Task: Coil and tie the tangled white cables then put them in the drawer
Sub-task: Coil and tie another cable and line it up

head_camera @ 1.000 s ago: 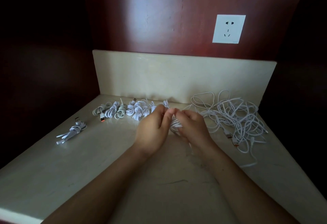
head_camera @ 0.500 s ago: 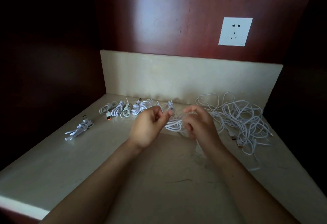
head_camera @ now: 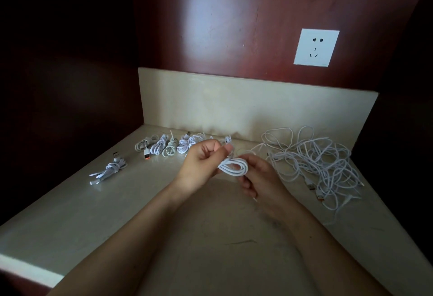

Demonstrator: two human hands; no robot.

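Note:
Above the middle of the cream stone counter (head_camera: 199, 237) I hold a white cable folded into a small coil (head_camera: 234, 167). My left hand (head_camera: 201, 167) pinches the coil's left end between thumb and fingers. My right hand (head_camera: 257, 178) grips its right side from below. A large tangle of loose white cables (head_camera: 314, 162) lies on the counter to the right. A row of several tied coils (head_camera: 173, 147) sits near the back, and one more tied coil (head_camera: 109, 169) lies apart on the left.
A cream backsplash (head_camera: 246, 108) runs behind the counter, under a red-brown wall with a white socket (head_camera: 316, 47). Dark panels close in both sides. No drawer is in view.
Both hands have lifted the cable off the counter and drawn slightly apart. The folded loops now show between them as a neat coil. The view has shifted a little.

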